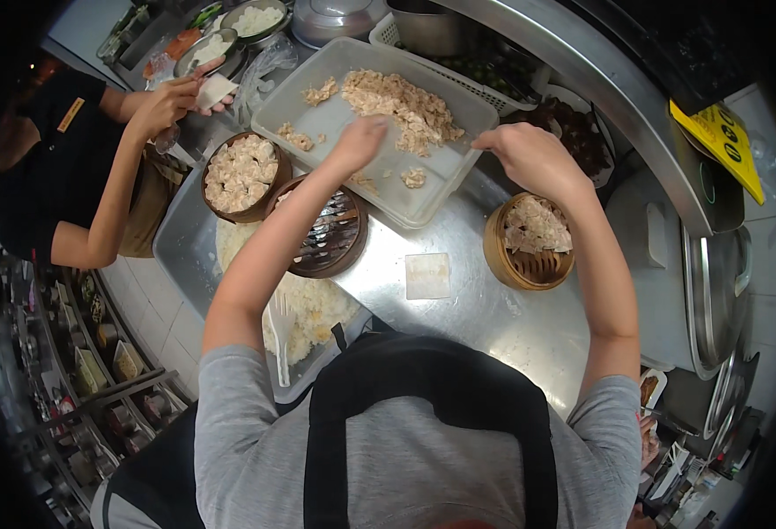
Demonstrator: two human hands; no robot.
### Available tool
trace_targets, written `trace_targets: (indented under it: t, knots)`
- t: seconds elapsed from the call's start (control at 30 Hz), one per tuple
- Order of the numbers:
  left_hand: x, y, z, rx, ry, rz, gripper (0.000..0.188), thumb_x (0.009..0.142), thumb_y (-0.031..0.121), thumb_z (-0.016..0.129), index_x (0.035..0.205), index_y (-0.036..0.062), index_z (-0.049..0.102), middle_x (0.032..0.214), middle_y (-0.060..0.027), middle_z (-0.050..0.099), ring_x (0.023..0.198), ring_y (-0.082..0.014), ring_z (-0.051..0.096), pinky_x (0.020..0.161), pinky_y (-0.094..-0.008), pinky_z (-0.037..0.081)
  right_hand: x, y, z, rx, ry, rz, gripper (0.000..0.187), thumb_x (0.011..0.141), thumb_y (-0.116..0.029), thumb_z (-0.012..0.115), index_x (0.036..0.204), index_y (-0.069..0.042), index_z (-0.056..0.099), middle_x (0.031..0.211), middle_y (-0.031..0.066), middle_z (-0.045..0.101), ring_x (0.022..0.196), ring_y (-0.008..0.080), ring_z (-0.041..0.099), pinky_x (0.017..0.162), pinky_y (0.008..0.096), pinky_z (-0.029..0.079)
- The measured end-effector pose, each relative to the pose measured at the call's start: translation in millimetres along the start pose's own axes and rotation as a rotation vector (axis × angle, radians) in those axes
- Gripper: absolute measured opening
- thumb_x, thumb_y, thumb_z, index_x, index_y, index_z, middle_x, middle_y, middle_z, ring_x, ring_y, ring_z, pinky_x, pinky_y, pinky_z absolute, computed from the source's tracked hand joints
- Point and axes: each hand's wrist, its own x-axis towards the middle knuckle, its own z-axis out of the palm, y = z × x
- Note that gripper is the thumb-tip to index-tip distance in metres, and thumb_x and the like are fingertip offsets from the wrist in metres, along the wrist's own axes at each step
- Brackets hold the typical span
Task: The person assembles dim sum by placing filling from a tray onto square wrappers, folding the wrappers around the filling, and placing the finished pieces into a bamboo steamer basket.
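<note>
A translucent plastic tub (379,201) holds a heap of pale minced filling (405,106), with smaller clumps scattered in it. My left hand (363,143) is over the tub beside the filling; motion blurs its fingers. At the tub's right edge, my right hand (529,154) has its fingertips pinched on the rim. A thin square wrapper (427,276) lies flat on the steel table. Below my right hand stands a round bamboo steamer (511,275) partly filled with wrapped dumplings (536,225). Under my left forearm, a dark steamer (339,225) shows its slats.
A steamer of dumplings (241,174) stands at the left, above a grey bin (181,234) of white grains with a white fork-like utensil (280,339). A co-worker's hands (185,97) hold a pale sheet. Bowls, a white basket (388,33) and a metal shelf edge (599,79) lie beyond.
</note>
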Motion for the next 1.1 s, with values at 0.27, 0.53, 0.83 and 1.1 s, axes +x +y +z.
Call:
trace_targets:
  t: [0.27,0.53,0.83,1.1]
  knots:
    - [-0.9,17.5,70.2,0.797,-0.458,-0.059,0.028,0.086,0.021,0.053,0.081,-0.0030,0.066,0.084,-0.0239,0.066,0.082,-0.0360,0.065,0.077,-0.0403,0.050,-82.8,7.6,-6.7,0.207,0.317,0.122,0.034,0.081,0.001,0.046,0.109,-0.004,0.065,0.089,0.0188,0.063,0.085,0.0369,0.061,0.077,0.0441,0.048]
    - [6.5,-0.5,74.2,0.865,-0.462,0.235,0.023,0.073,0.018,0.063,0.086,-0.0010,0.068,0.078,-0.0209,0.067,0.077,-0.0336,0.066,0.075,-0.0400,0.052,-130.7,5.0,9.5,0.373,0.453,0.159,0.034,0.079,0.003,0.047,0.108,-0.004,0.065,0.089,0.0174,0.062,0.084,0.0366,0.061,0.076,0.0439,0.047]
    - [30.3,-23.7,71.0,1.005,-0.443,0.321,0.023,0.064,0.011,0.067,0.085,0.0037,0.070,0.073,-0.0140,0.068,0.073,-0.0265,0.067,0.068,-0.0342,0.052,-185.8,-7.2,12.8,0.433,0.513,0.253,0.033,0.080,0.005,0.049,0.109,-0.002,0.064,0.099,0.0176,0.064,0.090,0.0354,0.061,0.080,0.0419,0.047]
    - [27.5,-11.1,77.1,0.835,-0.487,-0.007,0.023,0.059,0.010,0.070,0.081,0.0048,0.072,0.081,-0.0128,0.070,0.077,-0.0250,0.068,0.070,-0.0312,0.053,-221.3,-7.9,34.6,0.481,0.606,0.253,0.036,0.080,0.007,0.048,0.113,-0.002,0.062,0.081,0.0154,0.057,0.071,0.0277,0.055,0.068,0.0365,0.043]
